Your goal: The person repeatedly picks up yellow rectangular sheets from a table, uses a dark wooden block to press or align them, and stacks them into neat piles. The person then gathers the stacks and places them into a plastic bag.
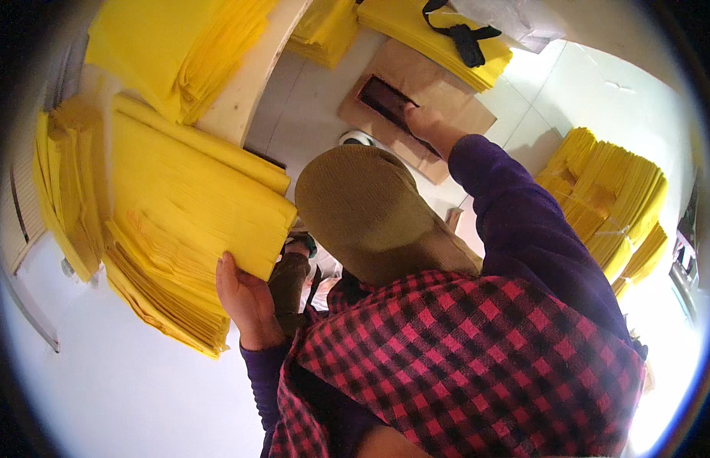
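My left hand is at the near right corner of a pile of folded yellow cloth sheets. Its fingers are stretched upward against the sheets' edge, the palm partly turned up. My right hand reaches forward, fingers curled closed, beside a dark reddish-brown strip. That strip lies on a flat brown cardboard piece on the floor. What the right fingers hold, if anything, is hidden. Both arms wear purple sleeves. Red-and-black checked cloth and a rounded brown ribbed-cloth form lie between them.
More yellow stacks stand at the upper left, far left and right, where one bundle is tied. A black strap lies on a yellow stack near clear plastic. A white roll sits behind the brown cloth. Pale tiles form the floor.
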A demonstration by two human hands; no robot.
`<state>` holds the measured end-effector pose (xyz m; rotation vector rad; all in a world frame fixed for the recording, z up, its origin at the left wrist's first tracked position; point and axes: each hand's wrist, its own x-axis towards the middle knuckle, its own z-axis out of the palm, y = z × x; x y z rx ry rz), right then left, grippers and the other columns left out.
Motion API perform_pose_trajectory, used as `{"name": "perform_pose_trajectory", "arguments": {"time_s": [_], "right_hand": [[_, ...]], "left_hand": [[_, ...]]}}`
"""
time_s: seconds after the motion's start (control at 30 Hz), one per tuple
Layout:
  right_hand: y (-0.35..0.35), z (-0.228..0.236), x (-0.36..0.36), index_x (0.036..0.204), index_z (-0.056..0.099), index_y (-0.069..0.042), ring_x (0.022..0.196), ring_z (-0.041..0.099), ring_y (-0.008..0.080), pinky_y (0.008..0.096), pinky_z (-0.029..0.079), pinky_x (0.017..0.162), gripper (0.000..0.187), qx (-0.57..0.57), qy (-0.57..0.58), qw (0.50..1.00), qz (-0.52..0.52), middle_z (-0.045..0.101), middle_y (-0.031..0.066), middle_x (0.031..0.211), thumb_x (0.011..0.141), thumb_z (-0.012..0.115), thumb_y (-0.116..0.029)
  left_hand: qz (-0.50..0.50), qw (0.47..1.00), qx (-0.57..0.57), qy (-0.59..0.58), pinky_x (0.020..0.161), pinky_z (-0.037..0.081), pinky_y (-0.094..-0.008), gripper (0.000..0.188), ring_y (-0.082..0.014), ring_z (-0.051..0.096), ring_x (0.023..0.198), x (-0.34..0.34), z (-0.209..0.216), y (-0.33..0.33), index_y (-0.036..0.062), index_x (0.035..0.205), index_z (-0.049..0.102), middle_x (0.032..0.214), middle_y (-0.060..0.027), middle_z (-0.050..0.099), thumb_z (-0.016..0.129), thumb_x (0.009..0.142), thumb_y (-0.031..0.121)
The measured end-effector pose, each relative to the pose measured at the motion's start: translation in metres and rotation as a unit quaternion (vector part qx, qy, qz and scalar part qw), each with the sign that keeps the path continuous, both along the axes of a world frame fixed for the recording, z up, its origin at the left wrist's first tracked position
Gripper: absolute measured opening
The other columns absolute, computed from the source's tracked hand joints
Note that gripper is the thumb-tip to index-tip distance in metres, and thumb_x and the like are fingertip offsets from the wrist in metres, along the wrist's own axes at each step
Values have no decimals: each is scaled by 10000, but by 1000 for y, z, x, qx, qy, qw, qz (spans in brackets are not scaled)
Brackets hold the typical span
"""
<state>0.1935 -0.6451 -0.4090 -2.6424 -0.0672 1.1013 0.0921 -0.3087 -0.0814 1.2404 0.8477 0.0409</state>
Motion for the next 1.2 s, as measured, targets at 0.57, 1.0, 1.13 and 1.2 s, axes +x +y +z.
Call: {"name": "perform_pose_trajectory", "arguments": {"time_s": [0.57, 1.0, 1.13, 1.2], "right_hand": [[-7, -29, 0, 1029, 554, 16, 961, 593, 401, 459, 457, 851, 296, -3, -4, 998, -70, 620, 242, 991, 904, 375, -185], [-58, 275, 28, 1025, 402, -16, 752, 580, 457, 511, 456, 622, 318, 93, -421, 901, -56, 583, 289, 781, 877, 549, -257], [-14, 386, 42, 959, 454, -3, 769, 580, 436, 469, 460, 646, 288, 209, -476, 854, -33, 591, 264, 808, 874, 557, -259], [19, 431, 46, 929, 469, 6, 784, 578, 431, 454, 460, 657, 295, 239, -471, 849, -12, 593, 256, 819, 869, 558, -269]], "left_hand": [[16, 992, -121, -32, 983, 378, -386, 381, -240, 495, 1145, -4, 0, -1, 1, 1227, 452, 1244, -117, 520, 337, 982, 270], [50, 981, -157, -104, 642, 458, -254, 172, -135, 560, 756, -14, -8, -3, 51, 941, 533, 880, -38, 582, 441, 944, 195], [19, 988, -131, -81, 556, 441, -247, 140, -120, 555, 659, -9, -9, -3, 47, 881, 554, 799, -27, 586, 481, 923, 160], [6, 991, -103, -79, 540, 438, -239, 138, -107, 548, 629, -9, -11, -2, 35, 867, 563, 771, -20, 586, 493, 914, 144]]}}
